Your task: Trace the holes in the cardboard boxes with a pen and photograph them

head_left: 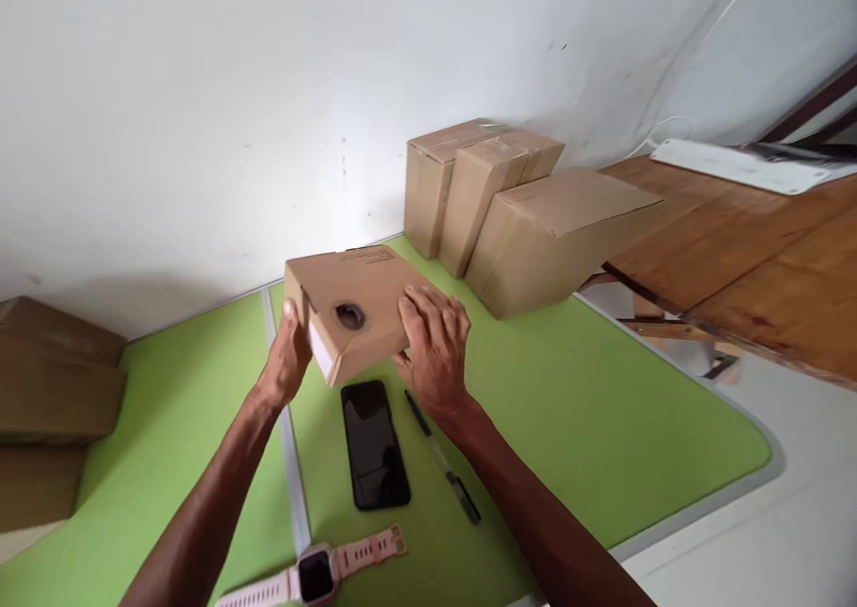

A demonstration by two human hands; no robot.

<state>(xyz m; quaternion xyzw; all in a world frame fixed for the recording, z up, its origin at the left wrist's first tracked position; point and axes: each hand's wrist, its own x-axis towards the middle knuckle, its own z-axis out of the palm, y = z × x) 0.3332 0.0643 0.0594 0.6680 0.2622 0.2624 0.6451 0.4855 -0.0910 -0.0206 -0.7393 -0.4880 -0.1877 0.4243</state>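
And there it was, a small cardboard box [381,281] gripped from both sides, held up at a tilt over the green tabletop [576,428]! The left hand [287,357] had the left end, thumb up by the top edge, its other fingers largely hidden. Across on the far flank, the right hand [435,344] clasped the right side, fingers draped over the top face. A dark oval spot [349,316] sat on that top, with a white patch [320,350] down the left side. Just below the box lay a black phone [375,446], screen up, and a pen [442,457] slanted beside it, near the right forearm. Closer in, a pink-strapped watch [316,575] stretched across the pale strip [292,464] dividing the table. Behind, to the right, three cartons [486,196] stood side by side near the wall [268,98]; more brown cartons [54,375] filled the left edge.
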